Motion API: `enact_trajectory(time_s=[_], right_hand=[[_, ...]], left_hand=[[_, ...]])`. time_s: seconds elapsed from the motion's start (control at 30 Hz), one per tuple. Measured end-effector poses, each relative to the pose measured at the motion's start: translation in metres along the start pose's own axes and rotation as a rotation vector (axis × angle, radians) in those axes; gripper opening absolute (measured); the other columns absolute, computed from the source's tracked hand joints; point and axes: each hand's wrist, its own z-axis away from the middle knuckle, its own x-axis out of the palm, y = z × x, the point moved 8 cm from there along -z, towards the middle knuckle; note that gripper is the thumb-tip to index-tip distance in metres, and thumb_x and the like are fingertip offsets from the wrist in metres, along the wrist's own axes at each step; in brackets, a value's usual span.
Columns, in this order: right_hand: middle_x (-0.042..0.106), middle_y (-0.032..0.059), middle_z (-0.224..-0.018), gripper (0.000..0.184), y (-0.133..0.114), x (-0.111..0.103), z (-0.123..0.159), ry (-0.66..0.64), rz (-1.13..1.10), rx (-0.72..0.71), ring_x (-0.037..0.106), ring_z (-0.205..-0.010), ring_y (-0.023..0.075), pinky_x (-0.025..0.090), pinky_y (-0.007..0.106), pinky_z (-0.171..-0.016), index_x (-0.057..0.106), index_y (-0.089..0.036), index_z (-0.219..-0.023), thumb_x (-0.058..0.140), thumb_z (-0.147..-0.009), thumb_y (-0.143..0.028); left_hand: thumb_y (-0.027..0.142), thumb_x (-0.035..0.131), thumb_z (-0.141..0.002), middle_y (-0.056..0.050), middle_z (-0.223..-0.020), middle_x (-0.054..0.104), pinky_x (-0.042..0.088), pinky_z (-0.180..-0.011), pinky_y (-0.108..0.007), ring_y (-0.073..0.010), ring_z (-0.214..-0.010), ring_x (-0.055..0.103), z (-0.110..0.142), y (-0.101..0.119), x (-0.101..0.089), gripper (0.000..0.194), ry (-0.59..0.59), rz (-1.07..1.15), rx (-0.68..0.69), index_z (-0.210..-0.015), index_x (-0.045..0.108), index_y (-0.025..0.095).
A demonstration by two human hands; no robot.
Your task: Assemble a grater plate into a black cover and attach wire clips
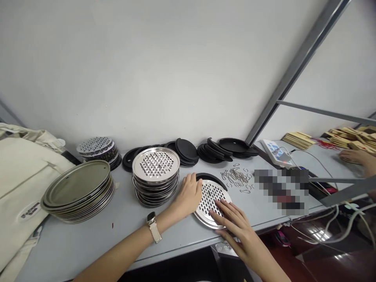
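Observation:
A round metal grater plate (pixel 209 197) with rows of slots lies in front of me, its far side overlapping a black ring-shaped base (pixel 214 178). My left hand (pixel 190 194) is closed at the plate's left edge, fingers curled near the black base. Across the near right part of the plate rest the fingers of my right hand (pixel 235 226), the thumb at the front rim, so the hand grips it. Just left of my left hand stands a stack of metal grater plates (pixel 155 166). Small metal carabiner clips (pixel 237 176) lie in a loose pile behind my right hand.
Black round bases (pixel 186 150) and black curved pieces (pixel 217 150) line the wall. Leftward are stacked greenish plates (pixel 78 184), another grater stack (pixel 95 147) and a cream bag (pixel 26 188). A metal post (pixel 293 78) stands right; beyond it, another person's hand (pixel 355 156) touches wooden pieces.

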Motion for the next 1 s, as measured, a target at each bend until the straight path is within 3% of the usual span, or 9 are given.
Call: enact_trajectory(time_s=[0.53, 0.7, 0.83, 1.0], right_hand=[[0.041, 0.0046, -0.149, 0.046, 0.013, 0.002, -0.017, -0.059, -0.129, 0.058, 0.034, -0.139, 0.026, 0.031, 0.051, -0.113, 0.046, -0.034, -0.139, 0.053, -0.094, -0.03], [0.039, 0.0056, -0.15, 0.059, 0.011, 0.004, -0.017, -0.041, -0.16, 0.064, 0.032, -0.14, 0.0273, 0.029, 0.051, -0.114, 0.037, -0.033, -0.144, 0.06, -0.089, -0.037], [0.048, 0.0087, -0.144, 0.067, 0.018, 0.001, -0.017, 0.06, -0.251, 0.175, 0.04, -0.136, 0.0253, 0.034, 0.048, -0.112, 0.021, -0.029, -0.15, 0.055, -0.092, -0.034], [0.046, 0.0114, -0.145, 0.069, 0.021, 0.005, -0.02, 0.052, -0.32, 0.196, 0.037, -0.138, 0.0265, 0.029, 0.054, -0.113, 0.015, -0.029, -0.15, 0.053, -0.093, -0.035]], left_hand=[[0.032, 0.024, -0.1, -0.014, -0.117, 0.052, 0.035, -0.104, -0.042, -0.025, -0.116, 0.046, 0.013, 0.002, 0.002, 0.038, 0.003, 0.121, 0.02, -0.124, 0.046, 0.015], [0.031, 0.024, -0.1, -0.015, -0.119, 0.05, 0.033, -0.106, -0.041, -0.025, -0.119, 0.045, 0.012, -0.003, 0.002, 0.037, 0.006, 0.13, 0.013, -0.126, 0.045, 0.014], [0.031, 0.024, -0.1, -0.014, -0.119, 0.051, 0.035, -0.105, -0.039, -0.0237, -0.118, 0.046, 0.009, -0.005, 0.001, 0.036, 0.021, 0.145, 0.012, -0.124, 0.046, 0.016], [0.03, 0.024, -0.1, -0.012, -0.116, 0.052, 0.037, -0.103, -0.038, -0.0226, -0.115, 0.048, 0.008, -0.006, -0.001, 0.036, 0.045, 0.159, 0.022, -0.122, 0.048, 0.016]])
